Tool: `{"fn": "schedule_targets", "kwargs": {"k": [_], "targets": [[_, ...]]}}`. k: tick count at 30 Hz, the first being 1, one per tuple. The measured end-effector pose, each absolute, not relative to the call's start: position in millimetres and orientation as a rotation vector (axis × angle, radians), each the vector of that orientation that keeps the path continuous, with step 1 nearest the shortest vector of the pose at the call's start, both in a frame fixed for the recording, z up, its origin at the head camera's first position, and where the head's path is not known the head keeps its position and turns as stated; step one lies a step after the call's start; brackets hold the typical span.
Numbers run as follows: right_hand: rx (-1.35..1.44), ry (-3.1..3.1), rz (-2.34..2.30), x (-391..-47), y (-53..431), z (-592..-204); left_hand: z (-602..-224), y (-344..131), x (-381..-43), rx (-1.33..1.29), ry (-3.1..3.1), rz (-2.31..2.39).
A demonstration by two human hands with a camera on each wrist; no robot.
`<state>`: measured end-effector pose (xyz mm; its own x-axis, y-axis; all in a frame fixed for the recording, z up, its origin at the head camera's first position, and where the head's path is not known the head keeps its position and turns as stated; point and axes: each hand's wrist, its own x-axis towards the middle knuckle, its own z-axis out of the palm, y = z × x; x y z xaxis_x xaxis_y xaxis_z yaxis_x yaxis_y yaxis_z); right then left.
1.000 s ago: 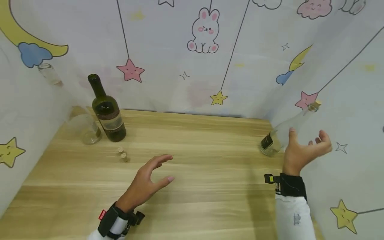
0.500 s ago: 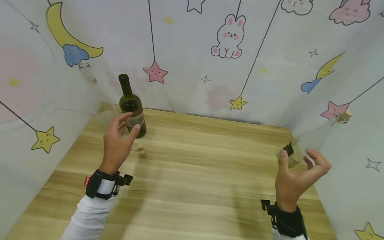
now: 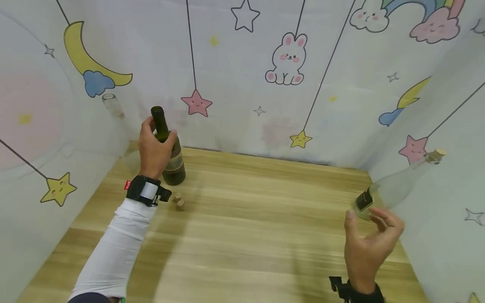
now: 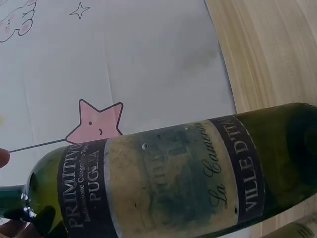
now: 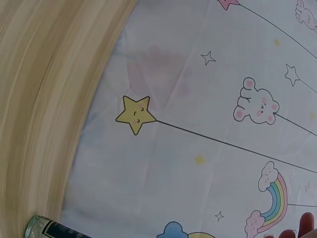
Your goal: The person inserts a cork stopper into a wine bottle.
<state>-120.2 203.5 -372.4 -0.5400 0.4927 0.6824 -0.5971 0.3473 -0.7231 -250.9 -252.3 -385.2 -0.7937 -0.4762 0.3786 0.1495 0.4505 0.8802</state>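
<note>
In the head view, a green wine bottle [image 3: 173,162] stands upright at the back left. My left hand [image 3: 153,151] is at its neck and shoulder, thumb on the right side, fingers on the left. The left wrist view shows the bottle's worn label [image 4: 168,178] and a gap between thumb tip and neck. A corked clear glass bottle [image 3: 394,185] with a dark label stands at the right; its base [image 5: 37,228] edges into the right wrist view. My right hand [image 3: 369,252] hovers in front of it, fingers loosely bent and holding nothing.
Another clear glass bottle [image 3: 111,105] stands at the far left, partly behind my left hand. Two small corks [image 3: 180,205] sit on the wooden table [image 3: 242,235] in front of the green bottle. Printed white cloth walls [image 3: 235,63] enclose the back and sides.
My left hand has moved from the table's middle up and left to the green bottle's neck. My right hand has drawn back and lower in the view, away from the corked bottle.
</note>
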Motion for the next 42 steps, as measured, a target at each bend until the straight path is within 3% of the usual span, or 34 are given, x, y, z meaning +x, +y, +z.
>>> {"fn": "schedule_targets", "kwargs": {"k": [9,21,30,42], "targets": [[0.245,-1.643,1.441,-109,200,-377,-392,-258,-252,0.332,-2.037,-1.325],[0.259,-1.693,1.454,-105,204,-383,-364,-239,-228,0.081,-1.957,-1.336],[0.240,-1.754,1.407,-105,208,-396,-331,-196,-179,-0.299,-2.064,-1.344],[0.156,-1.964,1.297,-101,192,-392,-334,-135,-112,-0.748,-2.222,-1.458]]}}
